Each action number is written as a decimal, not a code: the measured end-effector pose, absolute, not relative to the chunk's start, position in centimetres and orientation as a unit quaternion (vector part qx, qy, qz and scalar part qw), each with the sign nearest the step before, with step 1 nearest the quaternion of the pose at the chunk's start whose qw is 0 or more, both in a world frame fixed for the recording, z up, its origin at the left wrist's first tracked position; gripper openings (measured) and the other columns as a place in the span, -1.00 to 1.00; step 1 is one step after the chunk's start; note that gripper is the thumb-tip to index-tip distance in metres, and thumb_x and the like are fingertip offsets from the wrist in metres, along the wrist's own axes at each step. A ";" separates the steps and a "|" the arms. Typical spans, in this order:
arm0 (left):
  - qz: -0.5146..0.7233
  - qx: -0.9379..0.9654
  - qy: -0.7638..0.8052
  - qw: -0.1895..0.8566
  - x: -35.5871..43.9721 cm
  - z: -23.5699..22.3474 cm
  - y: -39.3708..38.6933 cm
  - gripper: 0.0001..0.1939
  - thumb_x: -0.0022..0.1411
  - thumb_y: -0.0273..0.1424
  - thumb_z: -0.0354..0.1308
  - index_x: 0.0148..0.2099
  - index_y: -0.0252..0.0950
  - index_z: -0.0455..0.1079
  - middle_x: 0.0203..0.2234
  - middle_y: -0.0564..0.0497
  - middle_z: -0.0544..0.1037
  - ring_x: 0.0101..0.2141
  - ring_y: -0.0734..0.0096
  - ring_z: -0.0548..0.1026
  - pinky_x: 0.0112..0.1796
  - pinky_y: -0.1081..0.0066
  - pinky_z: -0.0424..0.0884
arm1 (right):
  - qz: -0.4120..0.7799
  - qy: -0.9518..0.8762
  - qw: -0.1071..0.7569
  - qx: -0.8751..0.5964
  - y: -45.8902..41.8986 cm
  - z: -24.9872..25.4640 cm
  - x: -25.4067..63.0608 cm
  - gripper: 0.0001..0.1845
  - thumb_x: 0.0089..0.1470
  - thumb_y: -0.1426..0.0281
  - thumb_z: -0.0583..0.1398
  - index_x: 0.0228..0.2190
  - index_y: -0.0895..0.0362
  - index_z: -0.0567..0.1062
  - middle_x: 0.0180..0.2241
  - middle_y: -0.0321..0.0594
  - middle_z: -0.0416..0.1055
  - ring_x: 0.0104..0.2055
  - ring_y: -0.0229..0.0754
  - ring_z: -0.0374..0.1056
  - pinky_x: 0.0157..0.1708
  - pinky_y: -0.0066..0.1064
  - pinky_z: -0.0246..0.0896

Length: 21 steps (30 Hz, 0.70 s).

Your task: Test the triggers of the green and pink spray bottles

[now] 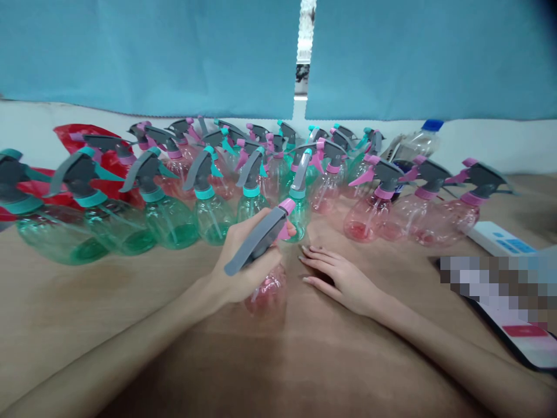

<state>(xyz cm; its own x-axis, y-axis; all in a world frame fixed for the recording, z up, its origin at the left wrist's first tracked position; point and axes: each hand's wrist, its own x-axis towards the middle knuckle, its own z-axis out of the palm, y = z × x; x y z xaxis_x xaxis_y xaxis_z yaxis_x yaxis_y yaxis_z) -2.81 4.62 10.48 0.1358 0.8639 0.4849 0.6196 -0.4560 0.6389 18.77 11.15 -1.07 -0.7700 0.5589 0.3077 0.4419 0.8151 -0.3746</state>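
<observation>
My left hand (237, 270) is closed around the neck of a pink spray bottle (266, 293) with a grey and pink trigger head. The bottle is upright at the middle of the table, and my hand covers its collar. To its right, my right hand (339, 273) lies palm down on the tabletop, fingers stretched out and holding nothing. Just beyond both hands stands a green spray bottle (298, 217). A row of green spray bottles (172, 223) runs off to the left, and several pink spray bottles (363, 223) stand on the right.
Behind the front row, more pink and green spray bottles crowd toward the wall. Red plastic (93, 136) lies among them at left. A clear bottle with a blue cap (424, 139) is at the back right. A phone (513, 331) and a white box (500, 239) lie at right.
</observation>
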 end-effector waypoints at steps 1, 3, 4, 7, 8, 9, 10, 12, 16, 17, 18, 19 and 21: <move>0.431 0.733 0.499 0.165 -2.8 10.4 4.6 -0.72 -0.03 -0.50 -0.09 -0.25 -0.25 0.34 -0.58 0.19 0.22 -0.62 0.53 0.15 -0.57 0.47 0.15 | 0.142 -0.930 0.207 -0.269 11.2 -1.1 18.8 -0.54 0.25 0.18 0.07 0.08 0.15 0.41 0.15 -0.05 0.34 0.23 0.00 0.19 0.21 -0.04 0.12; 0.447 0.715 0.493 0.215 -2.8 10.3 4.6 -0.65 -0.04 -0.51 -0.06 -0.18 -0.24 0.38 -0.54 0.18 0.27 -0.61 0.54 0.15 -0.54 0.47 0.15 | 0.144 -0.929 0.208 -0.269 11.2 -1.1 18.8 -0.53 0.25 0.18 0.08 0.08 0.16 0.42 0.14 -0.05 0.34 0.23 0.00 0.19 0.21 -0.05 0.12; 0.451 0.710 0.493 0.223 -2.8 10.1 4.5 -0.63 -0.03 -0.52 -0.05 -0.14 -0.23 0.39 -0.53 0.18 0.28 -0.60 0.54 0.14 -0.53 0.47 0.16 | 0.144 -0.929 0.209 -0.269 11.2 -1.1 18.8 -0.53 0.24 0.18 0.08 0.08 0.16 0.42 0.14 -0.05 0.34 0.23 0.00 0.19 0.21 -0.04 0.12; 0.458 0.699 0.497 0.231 -2.9 9.8 4.4 -0.59 0.01 -0.52 -0.02 -0.07 -0.21 0.40 -0.53 0.17 0.27 -0.58 0.52 0.13 -0.50 0.46 0.16 | 0.146 -0.928 0.211 -0.269 11.2 -1.2 18.8 -0.53 0.24 0.18 0.08 0.08 0.15 0.41 0.15 -0.05 0.33 0.23 0.00 0.19 0.21 -0.03 0.11; 0.461 0.697 0.497 0.232 -2.9 9.8 4.4 -0.59 0.02 -0.52 -0.01 -0.06 -0.20 0.40 -0.53 0.17 0.27 -0.57 0.51 0.14 -0.50 0.46 0.16 | 0.148 -0.928 0.213 -0.269 11.2 -1.2 18.8 -0.53 0.24 0.18 0.08 0.08 0.14 0.41 0.15 -0.05 0.34 0.23 0.00 0.19 0.21 -0.02 0.12; 0.462 0.696 0.498 0.231 -2.9 9.7 4.4 -0.59 0.03 -0.52 -0.01 -0.05 -0.20 0.40 -0.53 0.17 0.26 -0.57 0.51 0.14 -0.50 0.45 0.16 | 0.150 -0.927 0.215 -0.270 11.2 -1.1 18.8 -0.54 0.24 0.18 0.08 0.08 0.13 0.41 0.14 -0.06 0.34 0.22 0.01 0.20 0.20 -0.01 0.12; 0.463 0.695 0.499 0.231 -2.9 9.7 4.4 -0.60 0.03 -0.51 0.00 -0.05 -0.20 0.40 -0.53 0.17 0.26 -0.57 0.50 0.14 -0.50 0.45 0.17 | 0.152 -0.926 0.217 -0.270 11.1 -1.1 18.8 -0.54 0.24 0.18 0.08 0.08 0.11 0.42 0.14 -0.06 0.34 0.22 0.01 0.20 0.20 0.00 0.13; 0.462 0.695 0.500 0.232 -2.9 9.8 4.5 -0.60 0.04 -0.51 0.01 -0.05 -0.20 0.40 -0.54 0.16 0.25 -0.56 0.50 0.14 -0.49 0.45 0.18 | 0.155 -0.925 0.219 -0.269 11.1 -1.1 18.8 -0.55 0.23 0.18 0.09 0.08 0.10 0.42 0.13 -0.07 0.35 0.22 0.01 0.21 0.20 0.00 0.13; 0.461 0.697 0.501 0.225 -2.8 9.9 4.5 -0.60 0.01 -0.52 0.01 -0.07 -0.21 0.40 -0.53 0.16 0.28 -0.56 0.50 0.16 -0.49 0.45 0.19 | 0.156 -0.925 0.222 -0.266 11.1 -1.0 18.8 -0.56 0.24 0.19 0.09 0.08 0.08 0.42 0.14 -0.08 0.35 0.22 0.01 0.21 0.20 0.00 0.13; 0.460 0.698 0.502 0.223 -2.8 9.9 4.4 -0.61 0.01 -0.52 0.01 -0.08 -0.21 0.40 -0.53 0.16 0.28 -0.56 0.49 0.16 -0.50 0.45 0.19 | 0.157 -0.924 0.224 -0.266 11.1 -1.0 18.8 -0.56 0.24 0.19 0.09 0.08 0.07 0.42 0.13 -0.08 0.35 0.21 0.02 0.22 0.19 0.02 0.13; 0.461 0.699 0.501 0.221 -2.8 9.9 4.4 -0.61 0.01 -0.52 0.01 -0.08 -0.21 0.41 -0.54 0.16 0.27 -0.56 0.49 0.16 -0.50 0.45 0.19 | 0.159 -0.923 0.227 -0.266 11.1 -1.0 18.8 -0.56 0.23 0.19 0.09 0.08 0.06 0.42 0.13 -0.09 0.36 0.21 0.02 0.22 0.19 0.03 0.13; 0.460 0.698 0.502 0.221 -2.8 9.9 4.4 -0.61 0.01 -0.52 0.01 -0.08 -0.21 0.40 -0.54 0.16 0.27 -0.57 0.49 0.17 -0.50 0.46 0.19 | 0.159 -0.923 0.228 -0.266 11.1 -1.0 18.8 -0.56 0.23 0.19 0.09 0.08 0.05 0.42 0.13 -0.09 0.36 0.21 0.02 0.22 0.19 0.03 0.14; 0.457 0.698 0.505 0.222 -2.9 9.9 4.4 -0.61 0.02 -0.53 0.01 -0.08 -0.21 0.40 -0.53 0.16 0.29 -0.56 0.50 0.20 -0.49 0.46 0.21 | 0.156 -0.924 0.222 -0.268 11.1 -1.0 18.8 -0.56 0.24 0.18 0.09 0.08 0.07 0.41 0.13 -0.08 0.36 0.21 0.02 0.22 0.19 0.02 0.13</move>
